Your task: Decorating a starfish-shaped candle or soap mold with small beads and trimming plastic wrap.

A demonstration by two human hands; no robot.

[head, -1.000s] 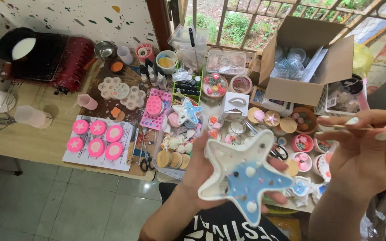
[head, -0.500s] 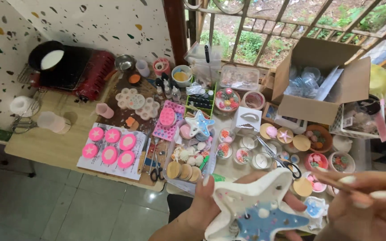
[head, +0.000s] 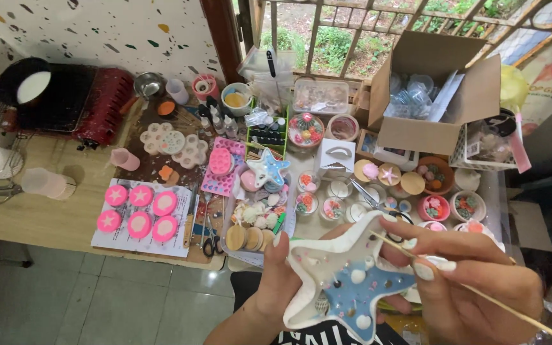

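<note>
Star-shaped tray (head: 346, 281) w/ blue fill gripped by left hand (head: 276, 281) just below cluttered table (head: 46, 217), thin wooden stick (head: 474, 291) pinched in right hand (head: 474, 287) fingers over tray's right arm.

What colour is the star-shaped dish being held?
White, with a blue filling dotted by small white shells; the star-shaped dish shows best in the head view.

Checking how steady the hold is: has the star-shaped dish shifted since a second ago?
Cannot tell: the star-shaped dish stays low over the table edge in the left hand, but the head camera itself moved.
</note>
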